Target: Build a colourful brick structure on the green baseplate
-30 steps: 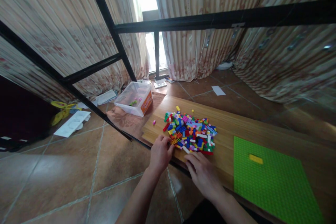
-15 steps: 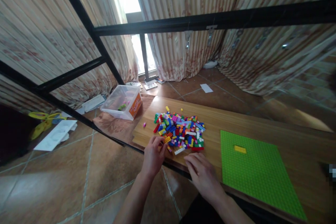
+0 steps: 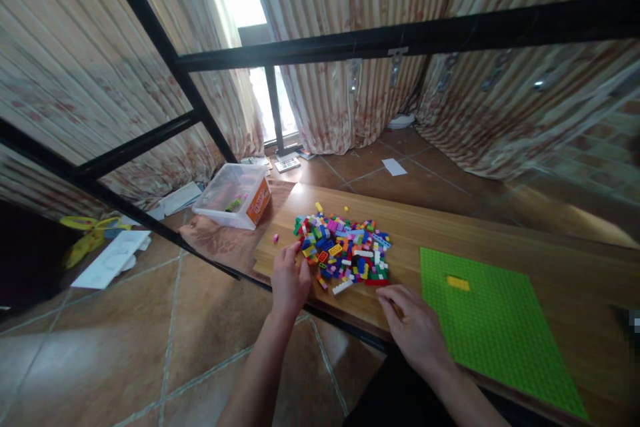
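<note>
A heap of small coloured toy bricks (image 3: 345, 250) lies on the wooden table. My left hand (image 3: 290, 280) is at the heap's left edge, thumb and fingers apart, with fingertips close to the bricks. A yellow brick (image 3: 335, 250) rests on top of the heap, just right of that hand. My right hand (image 3: 413, 323) hovers by the table's near edge, between the heap and the green baseplate (image 3: 495, 333). Its fingers are curled together, and whatever they may hold is hidden. One yellow brick (image 3: 458, 283) sits on the baseplate toward its far left corner.
Beyond the table's left end stands a clear plastic box (image 3: 233, 197) with a few pieces inside. A stray pink brick (image 3: 275, 238) lies left of the heap. Black metal bars (image 3: 320, 50) cross in front of the curtains. A white tray-like piece (image 3: 111, 259) lies on the tiled floor.
My left hand has let go of a yellow brick, which now lies on the heap, and has shifted up and left. My right hand has moved right, toward the baseplate.
</note>
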Motion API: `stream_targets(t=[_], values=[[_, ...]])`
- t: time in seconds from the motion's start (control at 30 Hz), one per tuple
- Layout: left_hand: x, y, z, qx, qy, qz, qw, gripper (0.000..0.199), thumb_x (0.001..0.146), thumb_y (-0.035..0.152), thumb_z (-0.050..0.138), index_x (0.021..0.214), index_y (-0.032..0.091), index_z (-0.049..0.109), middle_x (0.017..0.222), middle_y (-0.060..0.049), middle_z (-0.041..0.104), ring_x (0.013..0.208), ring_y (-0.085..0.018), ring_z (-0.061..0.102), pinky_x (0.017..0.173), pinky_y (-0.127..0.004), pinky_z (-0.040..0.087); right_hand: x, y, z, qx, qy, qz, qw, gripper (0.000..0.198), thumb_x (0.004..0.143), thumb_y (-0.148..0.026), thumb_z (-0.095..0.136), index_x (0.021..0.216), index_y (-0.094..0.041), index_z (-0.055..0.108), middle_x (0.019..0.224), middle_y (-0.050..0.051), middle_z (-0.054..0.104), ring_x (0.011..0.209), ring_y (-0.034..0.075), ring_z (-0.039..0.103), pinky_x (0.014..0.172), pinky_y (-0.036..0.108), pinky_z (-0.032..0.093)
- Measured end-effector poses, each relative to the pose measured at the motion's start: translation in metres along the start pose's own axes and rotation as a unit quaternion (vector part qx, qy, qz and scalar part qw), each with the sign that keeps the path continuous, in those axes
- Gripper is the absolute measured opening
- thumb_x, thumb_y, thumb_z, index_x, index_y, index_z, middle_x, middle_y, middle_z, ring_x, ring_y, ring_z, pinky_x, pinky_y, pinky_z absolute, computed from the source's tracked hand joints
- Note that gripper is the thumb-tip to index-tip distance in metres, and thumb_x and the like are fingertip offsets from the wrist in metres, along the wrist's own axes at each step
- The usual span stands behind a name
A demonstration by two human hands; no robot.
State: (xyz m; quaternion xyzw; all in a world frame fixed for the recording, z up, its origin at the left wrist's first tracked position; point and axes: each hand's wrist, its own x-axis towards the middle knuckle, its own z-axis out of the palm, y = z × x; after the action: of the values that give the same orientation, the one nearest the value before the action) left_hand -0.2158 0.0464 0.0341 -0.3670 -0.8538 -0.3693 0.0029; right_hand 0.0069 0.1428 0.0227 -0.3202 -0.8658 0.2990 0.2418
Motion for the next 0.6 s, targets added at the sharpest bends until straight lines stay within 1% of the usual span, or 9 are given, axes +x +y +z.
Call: stream_targets(t=[0.07, 0.13, 0.23, 0.33, 0.47, 0.53, 0.6], values=[[-0.001, -0.007, -0.002, 0.008, -0.009, -0.007, 1.0, 0.043, 0.078, 0.015, 0.056, 0.121, 0.02, 0.055, 0.112, -0.009, 0.062, 0.106, -0.024, 0.058, 0.092, -0.039, 0.048, -0.004, 0.002, 0.003, 0.008, 0.003, 0.004, 1.0, 0.019, 0.092, -0.028, 0.047, 0.092, -0.022, 0.065, 0.094, 0.005, 0.068, 0.092, 0.021, 0.061, 0.083, 0.038, 0.048], [-0.001, -0.01, -0.001, 0.007, -0.023, -0.002, 1.0, 0.047, 0.077, 0.016, 0.057, 0.124, 0.019, 0.053, 0.114, -0.009, 0.063, 0.107, -0.025, 0.058, 0.094, -0.04, 0.047, -0.008, 0.002, 0.008, 0.02, 0.004, 0.001, 1.0, 0.019, 0.092, -0.029, 0.047, 0.092, -0.023, 0.065, 0.095, 0.005, 0.068, 0.093, 0.021, 0.062, 0.083, 0.038, 0.049], [0.0, -0.006, 0.003, -0.002, -0.04, 0.006, 0.999, 0.049, 0.077, 0.015, 0.056, 0.126, 0.016, 0.051, 0.116, -0.01, 0.063, 0.111, -0.025, 0.056, 0.097, -0.04, 0.045, -0.012, 0.0, 0.012, 0.032, 0.004, -0.009, 0.999, 0.02, 0.092, -0.03, 0.047, 0.093, -0.023, 0.066, 0.096, 0.006, 0.068, 0.093, 0.022, 0.063, 0.083, 0.038, 0.049], [-0.003, -0.002, 0.007, -0.002, -0.046, 0.004, 0.999, 0.055, 0.075, 0.013, 0.055, 0.129, 0.016, 0.048, 0.119, -0.011, 0.062, 0.115, -0.025, 0.055, 0.099, -0.04, 0.044, -0.013, -0.002, 0.011, 0.033, -0.003, -0.006, 0.999, 0.02, 0.092, -0.03, 0.046, 0.093, -0.023, 0.065, 0.096, 0.006, 0.068, 0.093, 0.022, 0.063, 0.082, 0.038, 0.05], [-0.008, -0.001, 0.011, 0.0, -0.045, -0.002, 0.999, 0.061, 0.074, 0.018, 0.061, 0.133, 0.017, 0.044, 0.123, -0.012, 0.059, 0.118, -0.027, 0.053, 0.1, -0.043, 0.043, -0.014, -0.002, 0.008, 0.035, -0.004, -0.002, 0.999, 0.021, 0.092, -0.031, 0.046, 0.092, -0.023, 0.066, 0.095, 0.006, 0.068, 0.091, 0.022, 0.064, 0.079, 0.037, 0.051], [-0.007, -0.001, 0.012, -0.001, -0.043, 0.004, 0.999, 0.059, 0.075, 0.021, 0.063, 0.131, 0.017, 0.046, 0.125, -0.012, 0.059, 0.119, -0.027, 0.052, 0.102, -0.043, 0.042, -0.014, -0.001, 0.007, 0.036, -0.001, -0.001, 0.999, 0.021, 0.091, -0.031, 0.046, 0.092, -0.023, 0.066, 0.095, 0.006, 0.069, 0.09, 0.021, 0.064, 0.079, 0.036, 0.051], [-0.005, -0.003, 0.012, -0.008, -0.037, 0.01, 0.999, 0.052, 0.076, 0.021, 0.062, 0.126, 0.018, 0.05, 0.124, -0.011, 0.059, 0.118, -0.026, 0.053, 0.103, -0.043, 0.041, -0.014, -0.001, 0.007, 0.039, 0.001, 0.0, 0.999, 0.021, 0.091, -0.031, 0.047, 0.092, -0.023, 0.066, 0.094, 0.006, 0.069, 0.09, 0.021, 0.065, 0.079, 0.036, 0.051]])
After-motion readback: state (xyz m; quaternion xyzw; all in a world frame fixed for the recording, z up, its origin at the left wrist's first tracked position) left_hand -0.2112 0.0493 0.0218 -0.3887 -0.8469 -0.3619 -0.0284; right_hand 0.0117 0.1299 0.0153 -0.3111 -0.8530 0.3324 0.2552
